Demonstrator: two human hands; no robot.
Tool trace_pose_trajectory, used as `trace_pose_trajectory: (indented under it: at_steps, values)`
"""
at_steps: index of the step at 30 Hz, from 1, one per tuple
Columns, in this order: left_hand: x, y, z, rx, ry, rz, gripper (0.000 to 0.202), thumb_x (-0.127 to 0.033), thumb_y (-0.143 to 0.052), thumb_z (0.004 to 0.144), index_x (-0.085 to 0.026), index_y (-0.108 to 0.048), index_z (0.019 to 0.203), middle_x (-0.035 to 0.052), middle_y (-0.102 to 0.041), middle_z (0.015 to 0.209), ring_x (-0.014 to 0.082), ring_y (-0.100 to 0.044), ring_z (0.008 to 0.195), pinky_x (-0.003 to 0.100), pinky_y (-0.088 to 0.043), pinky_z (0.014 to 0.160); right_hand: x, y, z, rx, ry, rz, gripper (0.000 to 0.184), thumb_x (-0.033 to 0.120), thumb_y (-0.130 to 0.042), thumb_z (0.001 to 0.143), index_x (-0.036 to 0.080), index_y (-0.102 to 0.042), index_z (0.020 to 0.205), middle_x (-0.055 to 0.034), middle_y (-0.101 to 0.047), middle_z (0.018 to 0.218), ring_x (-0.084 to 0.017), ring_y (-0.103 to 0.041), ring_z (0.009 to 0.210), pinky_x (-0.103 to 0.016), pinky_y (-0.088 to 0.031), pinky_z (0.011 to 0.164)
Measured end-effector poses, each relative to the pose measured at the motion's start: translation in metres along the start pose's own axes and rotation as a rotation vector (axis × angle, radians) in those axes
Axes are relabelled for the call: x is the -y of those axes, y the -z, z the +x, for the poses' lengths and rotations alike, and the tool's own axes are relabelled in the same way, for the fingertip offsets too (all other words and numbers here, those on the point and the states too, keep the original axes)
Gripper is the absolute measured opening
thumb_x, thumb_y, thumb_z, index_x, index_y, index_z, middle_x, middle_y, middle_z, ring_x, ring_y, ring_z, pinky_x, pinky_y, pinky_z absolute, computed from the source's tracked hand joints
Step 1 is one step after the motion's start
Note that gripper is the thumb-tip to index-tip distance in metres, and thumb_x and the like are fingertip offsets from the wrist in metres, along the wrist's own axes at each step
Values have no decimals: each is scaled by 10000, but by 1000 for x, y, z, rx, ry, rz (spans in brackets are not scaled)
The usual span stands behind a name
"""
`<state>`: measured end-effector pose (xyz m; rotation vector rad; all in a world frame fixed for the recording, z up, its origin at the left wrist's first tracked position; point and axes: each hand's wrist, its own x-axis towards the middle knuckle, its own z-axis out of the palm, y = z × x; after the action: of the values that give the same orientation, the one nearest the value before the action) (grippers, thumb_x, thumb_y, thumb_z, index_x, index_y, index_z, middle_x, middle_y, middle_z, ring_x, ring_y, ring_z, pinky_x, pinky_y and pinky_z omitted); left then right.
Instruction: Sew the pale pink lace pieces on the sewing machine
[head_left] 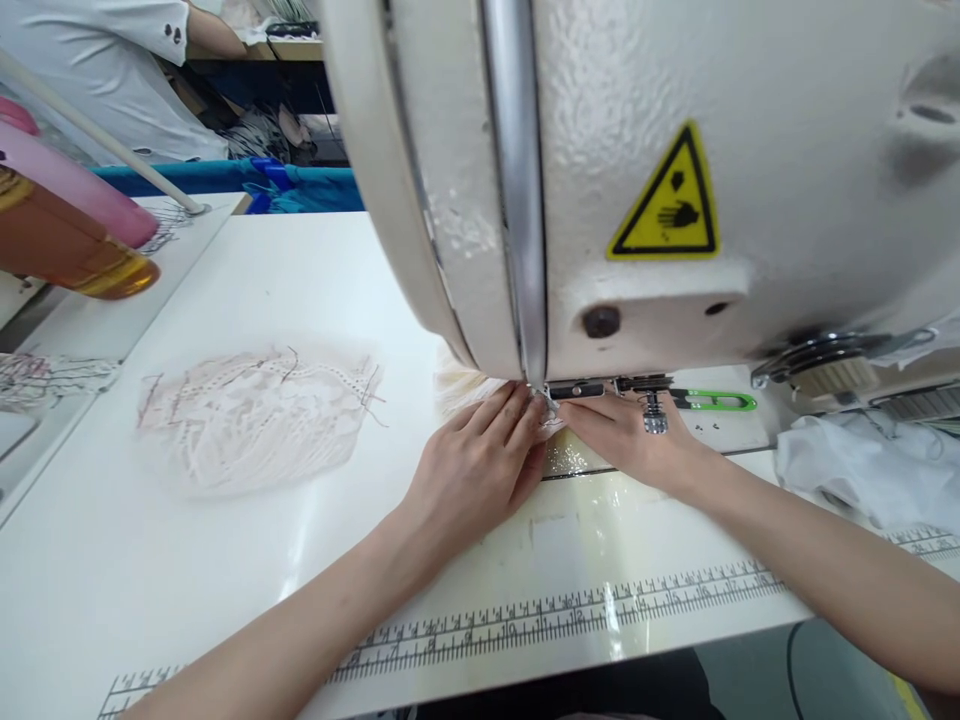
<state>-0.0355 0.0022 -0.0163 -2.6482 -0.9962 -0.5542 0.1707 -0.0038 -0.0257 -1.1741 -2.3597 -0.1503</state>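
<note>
My left hand [476, 465] lies on the white table with its fingers together, pressing down a small pale piece of fabric [459, 388] under the head of the sewing machine [645, 170]. My right hand [628, 435] comes in from the right with its fingers extended flat against the same piece, right by the presser foot [545, 400]. Most of the fabric is hidden by my fingers and the machine head. Both hands' fingertips nearly meet at the needle area.
A pile of pale pink lace pieces [255, 415] lies on the table to the left. Green-handled snips [712, 401] rest behind my right hand. White cloth [862, 465] sits at the right. A ruler strip [525, 620] runs along the front edge. Another person's white sleeve [112, 70] shows at far left.
</note>
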Motion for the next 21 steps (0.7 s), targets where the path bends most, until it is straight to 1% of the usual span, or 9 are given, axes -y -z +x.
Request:
trace_pose_trajectory:
  at_steps: [3,5,7,9,12,14,16,18,21]
  values:
    - [1,0,-1,-33,-68,-11,251,-194,-518,920,-99,-644,1115,126,-662,1194,275,-624,1124,392,-577,884,-1,2,-1,27,-54,58,306,128,-480,909,322,-640,1082,13,-669,1028,-179,-583,881,-285,-484,617]
    - [2,1,-2,-34,-144,-47,223,-144,-480,934,-101,-649,1073,113,-652,1215,242,-619,1135,369,-562,923,-1,3,-1,39,-44,37,293,146,-493,906,320,-640,1089,10,-670,1024,-183,-585,884,-287,-486,625]
    - [3,2,-3,-14,-180,-77,237,-123,-427,952,-99,-651,1025,110,-650,1217,217,-620,1133,346,-559,931,-1,3,-1,38,-7,-6,315,130,-495,897,310,-630,1117,3,-670,1042,-180,-587,872,-298,-483,666]
    - [4,3,-4,1,-173,-82,246,-133,-409,962,-97,-651,988,114,-656,1204,214,-627,1121,338,-572,906,-1,2,0,28,46,-61,333,89,-495,881,281,-626,1119,-8,-670,1063,-170,-586,850,-306,-469,707]
    - [6,3,-5,11,-154,-67,221,-143,-433,956,-98,-649,969,113,-665,1189,218,-634,1108,337,-581,889,-1,-1,4,23,144,-121,298,39,-483,868,225,-638,1042,-24,-680,1030,-154,-582,829,-300,-440,719]
    - [8,3,-5,8,-139,-58,207,-134,-447,946,-104,-651,962,107,-676,1169,214,-643,1092,334,-581,887,-2,-4,6,41,222,-115,269,35,-467,882,206,-638,1000,-24,-681,995,-146,-578,839,-291,-429,718]
    - [10,2,-5,0,-124,-55,204,-126,-451,937,-110,-654,951,97,-690,1143,211,-658,1066,336,-582,887,-1,-8,7,58,272,-99,254,43,-459,899,205,-635,982,-15,-679,985,-138,-573,869,-286,-425,733]
    - [12,2,-4,-17,-116,-59,210,-121,-447,932,-112,-657,938,85,-707,1106,211,-672,1035,343,-584,883,1,-11,6,36,276,-111,246,41,-467,901,212,-632,964,-1,-680,981,-130,-569,904,-286,-421,762]
    - [13,1,-2,-30,-110,-61,226,-125,-435,934,-113,-659,911,84,-718,1073,212,-682,1010,342,-589,870,8,-14,4,-63,259,-166,233,30,-490,890,214,-630,911,32,-686,949,-110,-567,901,-289,-412,799]
